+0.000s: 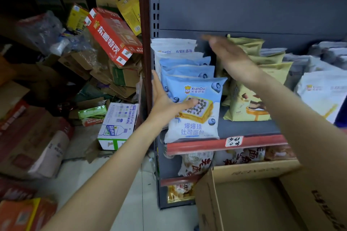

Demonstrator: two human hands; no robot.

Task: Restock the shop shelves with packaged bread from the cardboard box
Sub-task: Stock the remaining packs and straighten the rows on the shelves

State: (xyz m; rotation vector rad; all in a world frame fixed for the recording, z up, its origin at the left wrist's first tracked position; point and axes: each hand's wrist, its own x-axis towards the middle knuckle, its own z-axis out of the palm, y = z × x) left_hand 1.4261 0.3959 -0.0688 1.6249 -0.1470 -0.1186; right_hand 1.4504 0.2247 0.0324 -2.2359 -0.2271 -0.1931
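Note:
A row of blue-and-white bread packs [195, 107] stands upright at the left end of the grey shelf [247, 127]. My left hand [169, 101] grips the left side of the front pack, thumb across its picture. My right hand [229, 54] is flat with straight fingers, raised between the blue row and the yellow-green bread packs [262, 80]; it looks blurred. The cardboard box [249, 199] sits open at the lower right, and its visible inside is bare.
More white bread packs [323, 92] fill the shelf's right end. Lower shelves hold other packaged bread [195, 163]. Left of the shelf upright [148, 43] lies a pile of flattened cartons, a red box [110, 37] and a water carton [118, 125] on the floor.

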